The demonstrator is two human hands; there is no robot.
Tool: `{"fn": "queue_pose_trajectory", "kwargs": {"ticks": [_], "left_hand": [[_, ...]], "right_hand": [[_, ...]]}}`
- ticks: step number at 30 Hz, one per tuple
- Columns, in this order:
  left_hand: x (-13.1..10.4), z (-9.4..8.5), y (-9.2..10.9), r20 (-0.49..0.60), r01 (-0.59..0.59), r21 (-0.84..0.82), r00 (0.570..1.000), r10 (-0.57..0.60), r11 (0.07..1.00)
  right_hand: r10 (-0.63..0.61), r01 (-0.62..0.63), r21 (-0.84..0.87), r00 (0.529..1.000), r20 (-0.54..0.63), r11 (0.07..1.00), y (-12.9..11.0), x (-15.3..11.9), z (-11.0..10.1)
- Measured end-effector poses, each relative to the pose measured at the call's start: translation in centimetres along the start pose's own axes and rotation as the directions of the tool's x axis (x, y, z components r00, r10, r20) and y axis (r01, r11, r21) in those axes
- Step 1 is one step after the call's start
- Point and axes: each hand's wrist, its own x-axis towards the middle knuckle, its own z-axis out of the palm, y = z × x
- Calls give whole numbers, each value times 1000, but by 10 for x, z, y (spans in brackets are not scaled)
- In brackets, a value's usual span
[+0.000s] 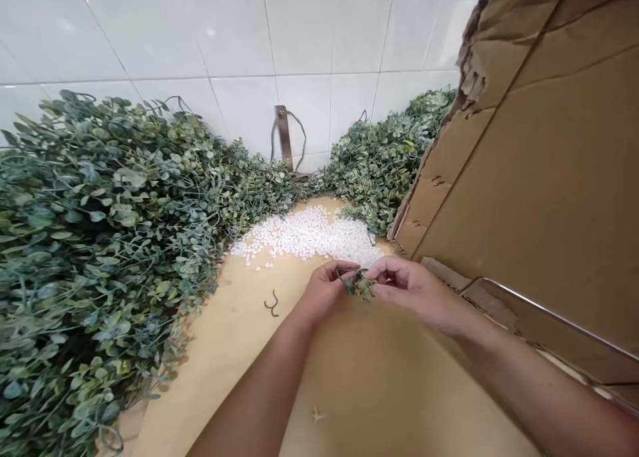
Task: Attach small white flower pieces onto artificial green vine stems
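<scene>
Over the tan tabletop [239, 350], both hands meet at a small artificial leaf sprig [360, 285] with a dark green stem. My left hand [327, 285] has its fingers closed on the stem side of the sprig. From the right, my right hand [407, 287] pinches the sprig's other side between thumb and fingers. A heap of small white plastic pieces [309, 234] is spread just beyond the hands. To the left of my left forearm lies a loose dark green bit of stem [271, 304]. A small pale branched piece [316, 415] rests nearer to me.
Artificial foliage is massed at the left [114, 231], with another pile of foliage [389, 157] at the back right. A torn cardboard box [544, 151] stands on the right beside a metal rod [549, 314]. Against the white tiled wall [239, 31] is a brown strap with a cord [283, 138].
</scene>
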Motion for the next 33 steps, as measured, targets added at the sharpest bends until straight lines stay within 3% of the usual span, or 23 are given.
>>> {"fn": "queue_pose_trajectory", "kwargs": {"ticks": [4,8,16,20,26,33], "left_hand": [[0,-1,2,15,26,31,1000,-26,999],[0,-3,0,86,47,155,994,-61,987],[-3,-1,-1,69,52,197,995,-67,979],[-5,4,-3,41,33,202,998,-42,979],[-6,10,-4,49,26,267,998,-40,963],[-7,8,-2,86,29,279,995,-55,960]], "right_hand": [[-62,61,-11,992,-114,998,4,15,4],[-98,115,105,983,-157,988,8,26,5],[-80,84,441,996,-28,894,29,27,18],[-98,92,404,995,-6,910,28,24,21],[-125,156,348,986,-111,924,27,24,19],[-107,171,458,981,-163,872,30,26,12]]}}
